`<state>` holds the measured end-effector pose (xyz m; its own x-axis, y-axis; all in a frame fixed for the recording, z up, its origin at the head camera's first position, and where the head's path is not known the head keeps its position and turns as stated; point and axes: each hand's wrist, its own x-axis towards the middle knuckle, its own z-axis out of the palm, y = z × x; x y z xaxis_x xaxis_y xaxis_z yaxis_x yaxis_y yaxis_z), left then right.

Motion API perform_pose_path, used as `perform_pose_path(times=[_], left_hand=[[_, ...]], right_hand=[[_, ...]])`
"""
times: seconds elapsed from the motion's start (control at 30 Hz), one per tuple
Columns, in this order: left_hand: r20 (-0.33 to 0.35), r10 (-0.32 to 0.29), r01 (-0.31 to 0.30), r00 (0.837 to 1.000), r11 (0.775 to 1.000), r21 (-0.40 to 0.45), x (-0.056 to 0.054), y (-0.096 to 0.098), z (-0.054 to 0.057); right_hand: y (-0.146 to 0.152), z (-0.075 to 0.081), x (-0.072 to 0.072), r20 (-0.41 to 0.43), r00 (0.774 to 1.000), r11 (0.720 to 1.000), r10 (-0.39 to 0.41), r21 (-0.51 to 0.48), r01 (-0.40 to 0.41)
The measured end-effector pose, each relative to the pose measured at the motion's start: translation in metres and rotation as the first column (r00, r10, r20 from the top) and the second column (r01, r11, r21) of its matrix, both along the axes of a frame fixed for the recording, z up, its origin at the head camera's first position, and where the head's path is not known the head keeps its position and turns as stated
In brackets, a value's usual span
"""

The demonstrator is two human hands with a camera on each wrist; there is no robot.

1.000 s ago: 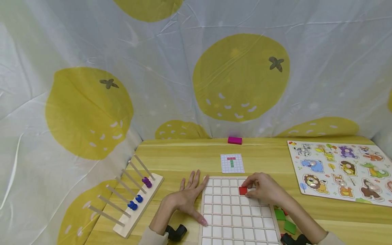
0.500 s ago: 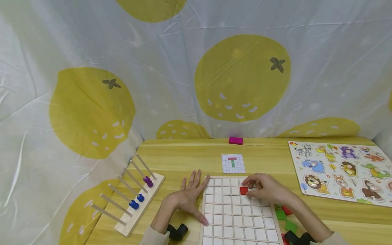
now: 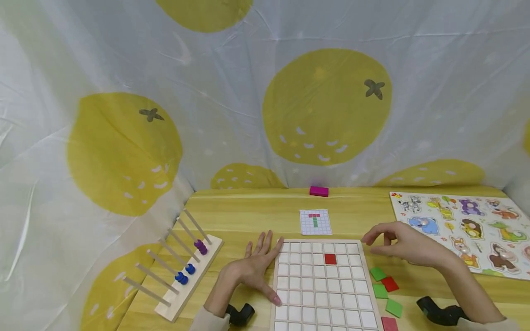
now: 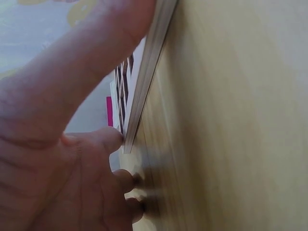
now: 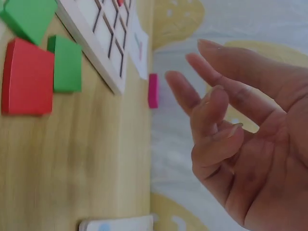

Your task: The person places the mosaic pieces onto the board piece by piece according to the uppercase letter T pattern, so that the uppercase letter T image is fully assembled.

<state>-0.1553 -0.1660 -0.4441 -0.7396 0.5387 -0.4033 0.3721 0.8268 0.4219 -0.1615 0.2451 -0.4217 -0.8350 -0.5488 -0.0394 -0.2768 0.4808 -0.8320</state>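
Observation:
A white grid board (image 3: 308,298) with a wooden frame lies at the front centre in the head view. One red square tile (image 3: 330,259) sits in a cell of its second row. My left hand (image 3: 250,271) spreads its fingers along the board's left side, thumb and index finger touching the frame; the left wrist view shows this edge close up. Past the upper right corner of the board is my right hand (image 3: 407,243), loosely bent and holding nothing. Below it lie several loose green tiles (image 3: 394,307) and red tiles (image 3: 390,283), seen large in the right wrist view.
A card (image 3: 315,222) with a red and green T pattern lies behind the board. Farther back is a magenta block (image 3: 319,191). A wooden peg rack (image 3: 182,287) with blue and purple beads stands left; an animal puzzle board (image 3: 445,232) lies right. A patterned cloth (image 3: 223,115) hangs behind.
My right hand has let go of the red tile and moved right, off the board, uncovering the loose tiles. The red tile stays in its cell; my left hand keeps its place.

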Motion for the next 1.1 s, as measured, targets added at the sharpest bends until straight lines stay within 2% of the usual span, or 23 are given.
perform_pose_path(times=[0.17, 0.43, 0.5, 0.6, 0.7, 0.8, 0.9, 1.1], left_hand=[[0.009, 0.006, -0.006, 1.0, 1.0, 0.011, 0.002, 0.001, -0.004], [0.008, 0.004, -0.004, 1.0, 1.0, 0.03, 0.003, -0.001, -0.004], [0.01, 0.003, -0.004, 1.0, 0.999, 0.034, 0.003, -0.001, -0.003], [0.011, 0.005, -0.005, 1.0, 0.999, 0.036, 0.003, -0.002, -0.003], [0.014, 0.006, -0.006, 1.0, 0.999, 0.035, 0.002, -0.002, -0.002], [0.016, 0.0, -0.001, 1.0, 1.0, 0.029, 0.001, -0.003, -0.002], [0.02, -0.005, 0.005, 1.0, 0.999, 0.032, -0.001, -0.003, -0.002], [0.025, -0.005, 0.003, 1.0, 0.999, 0.043, -0.003, -0.004, -0.002]], right_hand=[[0.017, -0.011, 0.008, 0.001, 0.996, 0.996, 0.085, -0.04, -0.085], [0.035, -0.03, 0.017, 0.015, 0.972, 0.965, 0.233, -0.125, -0.229], [0.036, -0.033, 0.019, 0.05, 0.953, 0.942, 0.298, -0.175, -0.285], [0.036, -0.038, 0.021, 0.138, 0.908, 0.899, 0.396, -0.262, -0.352], [0.033, -0.044, 0.022, 0.21, 0.854, 0.853, 0.476, -0.347, -0.39], [0.03, -0.048, 0.023, 0.242, 0.819, 0.825, 0.521, -0.391, -0.409], [0.028, -0.051, 0.025, 0.257, 0.806, 0.819, 0.533, -0.393, -0.417], [0.023, -0.051, 0.025, 0.253, 0.806, 0.825, 0.535, -0.363, -0.434]])
